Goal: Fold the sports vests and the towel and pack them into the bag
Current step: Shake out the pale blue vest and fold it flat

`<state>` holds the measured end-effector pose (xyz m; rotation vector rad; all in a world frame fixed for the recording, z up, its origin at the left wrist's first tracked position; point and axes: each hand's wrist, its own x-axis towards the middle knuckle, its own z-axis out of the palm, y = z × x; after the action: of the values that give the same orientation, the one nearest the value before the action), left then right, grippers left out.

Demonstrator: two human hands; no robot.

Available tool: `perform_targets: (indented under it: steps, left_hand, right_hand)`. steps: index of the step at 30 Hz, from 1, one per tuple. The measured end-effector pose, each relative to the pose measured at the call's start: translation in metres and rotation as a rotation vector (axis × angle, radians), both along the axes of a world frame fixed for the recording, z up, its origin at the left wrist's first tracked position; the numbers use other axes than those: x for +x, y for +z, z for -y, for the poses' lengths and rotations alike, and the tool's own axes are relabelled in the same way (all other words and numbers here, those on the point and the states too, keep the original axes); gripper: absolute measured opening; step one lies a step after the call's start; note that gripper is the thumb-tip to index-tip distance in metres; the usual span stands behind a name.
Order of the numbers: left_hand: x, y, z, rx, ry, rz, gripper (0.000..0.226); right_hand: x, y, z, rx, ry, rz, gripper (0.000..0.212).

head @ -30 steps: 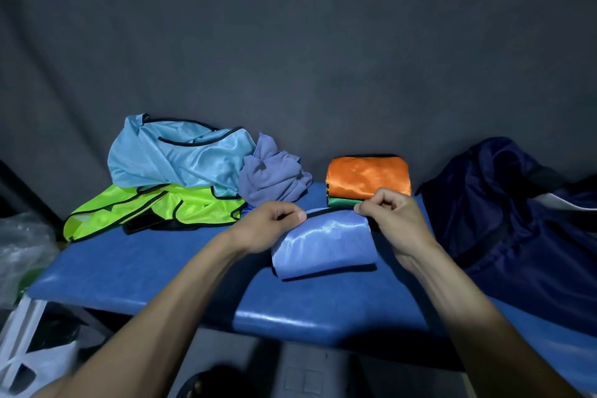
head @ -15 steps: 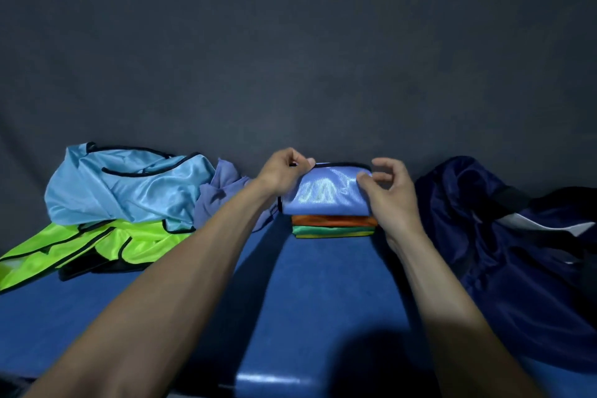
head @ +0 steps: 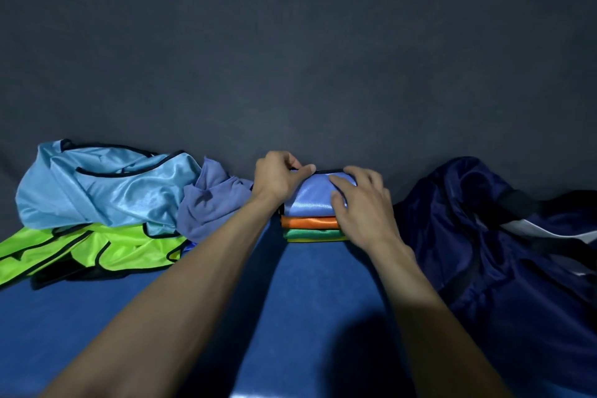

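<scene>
A single wide-angle view from a camera worn on the person's head, looking forward and slightly down across a blue table (head: 307, 317) toward a dark fabric backdrop (head: 290, 58) at the far side. Both forearms enter from the near bottom edge and reach away, the left hand (head: 277, 176) and right hand (head: 361, 203) meeting close to the camera, just below mid-frame. Cloth items sit far left and a dark bag (head: 500, 236) far right, curved by the lens.
</scene>
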<state>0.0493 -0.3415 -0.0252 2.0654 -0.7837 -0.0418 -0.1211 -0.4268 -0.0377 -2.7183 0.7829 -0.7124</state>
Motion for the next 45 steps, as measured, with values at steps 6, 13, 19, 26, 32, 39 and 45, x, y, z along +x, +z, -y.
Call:
perform_targets:
  steps: [6, 13, 19, 26, 32, 39, 45]
  left_hand:
    - [0.008, -0.001, -0.019, 0.018, -0.181, -0.066, 0.016]
    - [-0.004, 0.001, -0.008, -0.011, 0.002, 0.064, 0.024]
    - [-0.019, 0.009, -0.024, 0.004, -0.245, 0.573, 0.025]
    - [-0.021, -0.041, -0.026, 0.111, -0.410, 0.446, 0.045]
    - [-0.018, -0.045, -0.031, 0.051, -0.452, 0.339, 0.036]
    - [-0.013, -0.045, -0.033, 0.019, -0.492, 0.297, 0.035]
    - [-0.017, -0.044, -0.034, 0.033, -0.485, 0.279, 0.036]
  right_hand:
    - [0.001, 0.005, 0.002, 0.108, 0.018, 0.029, 0.040]
    - [-0.001, 0.001, 0.003, 0.094, -0.030, -0.110, 0.046]
    - [0.001, -0.002, 0.002, 0.160, -0.022, -0.179, 0.049]
    - [-0.003, 0.003, 0.020, 0.349, -0.077, 0.249, 0.039]
    - [-0.006, 0.008, 0.034, 0.841, -0.167, 0.506, 0.014]
    - [0.015, 0.024, 0.057, 0.875, -0.210, 0.416, 0.008]
    - [0.000, 0.031, 0.073, 0.610, -0.059, 0.176, 0.014]
